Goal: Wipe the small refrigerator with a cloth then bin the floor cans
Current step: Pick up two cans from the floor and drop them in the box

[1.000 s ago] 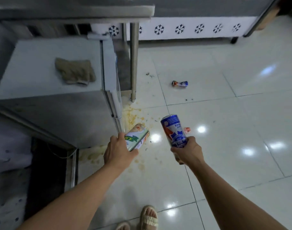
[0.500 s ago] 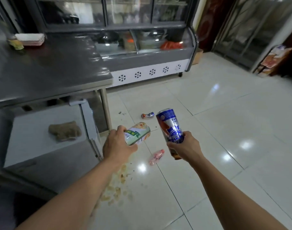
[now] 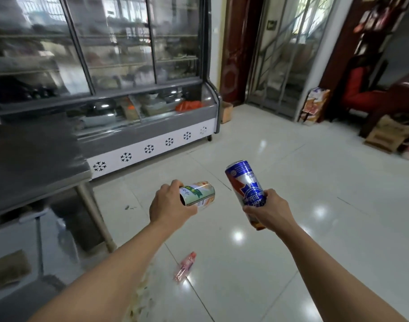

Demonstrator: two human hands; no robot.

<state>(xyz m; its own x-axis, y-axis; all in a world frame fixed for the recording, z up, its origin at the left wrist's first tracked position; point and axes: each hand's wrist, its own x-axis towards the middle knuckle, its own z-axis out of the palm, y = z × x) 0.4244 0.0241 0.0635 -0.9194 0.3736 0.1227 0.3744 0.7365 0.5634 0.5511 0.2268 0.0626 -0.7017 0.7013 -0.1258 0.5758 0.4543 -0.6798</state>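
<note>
Cans look light and easy to dent: my left hand point(image 3: 169, 203) wraps the green can point(image 3: 198, 194), my right hand point(image 3: 272, 211) the blue can point(image 3: 245, 182), mid-body.

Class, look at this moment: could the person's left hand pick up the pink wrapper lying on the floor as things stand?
Probably not yet. The left hand already grips a green and white can and is held well above the pink wrapper. Nothing blocks the way down, but the fingers are occupied.
</note>
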